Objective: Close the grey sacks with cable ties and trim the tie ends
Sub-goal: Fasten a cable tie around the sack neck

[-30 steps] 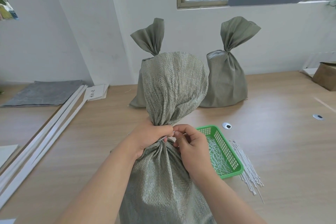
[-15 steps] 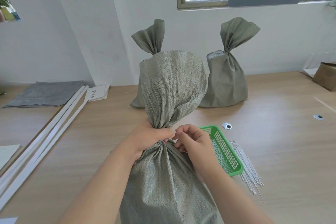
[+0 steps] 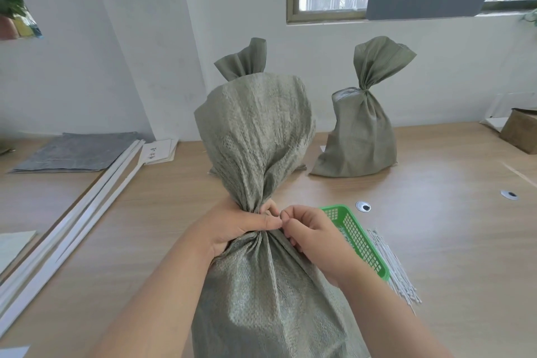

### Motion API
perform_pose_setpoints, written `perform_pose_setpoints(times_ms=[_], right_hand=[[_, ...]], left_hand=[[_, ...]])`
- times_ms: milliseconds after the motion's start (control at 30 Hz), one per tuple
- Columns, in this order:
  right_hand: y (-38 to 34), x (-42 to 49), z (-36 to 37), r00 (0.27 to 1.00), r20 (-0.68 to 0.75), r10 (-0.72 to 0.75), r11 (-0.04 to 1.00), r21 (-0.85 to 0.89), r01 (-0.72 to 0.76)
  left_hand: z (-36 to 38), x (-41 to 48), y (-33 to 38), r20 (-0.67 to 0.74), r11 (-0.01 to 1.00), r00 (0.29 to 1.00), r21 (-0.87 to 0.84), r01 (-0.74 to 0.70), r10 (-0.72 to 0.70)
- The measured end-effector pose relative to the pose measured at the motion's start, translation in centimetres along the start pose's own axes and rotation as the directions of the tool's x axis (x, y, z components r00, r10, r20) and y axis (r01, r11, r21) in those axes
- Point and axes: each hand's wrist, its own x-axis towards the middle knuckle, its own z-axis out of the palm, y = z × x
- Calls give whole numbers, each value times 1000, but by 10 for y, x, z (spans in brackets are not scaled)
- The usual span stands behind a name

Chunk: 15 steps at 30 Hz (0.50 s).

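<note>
A grey woven sack (image 3: 261, 285) stands upright right in front of me, its top gathered into a neck. My left hand (image 3: 235, 227) is wrapped around that neck and squeezes it. My right hand (image 3: 311, 234) pinches at the neck from the right, fingertips touching my left thumb; whatever it pinches is hidden by the fingers. Two more grey sacks stand behind, one (image 3: 244, 61) mostly hidden by the near sack, the other (image 3: 360, 136) to the right with its neck cinched. Loose white cable ties (image 3: 392, 267) lie on the table at the right.
A green plastic basket (image 3: 360, 238) holding white pieces sits just right of my right hand. White strips (image 3: 87, 206) run along the left of the wooden table. A grey flat sheet (image 3: 72, 152) lies far left, a brown box (image 3: 521, 134) far right.
My hands have stayed at the sack's neck. The right hand's fingers have shifted slightly up and closer to the left thumb. The sack's top leans a little more left.
</note>
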Motion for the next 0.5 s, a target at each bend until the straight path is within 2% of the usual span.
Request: perform_pose_setpoints(times_ms=[167,500], right_hand=[[-1,-2,0,1000,-12,-2,1000,-25,1],[2,-3,-8,998,-53,25,990,-138,-32]], left_hand=[[1,1,4,18,998,999,61,-33,32],[6,3,4,4,984,1000,177,-5,4]])
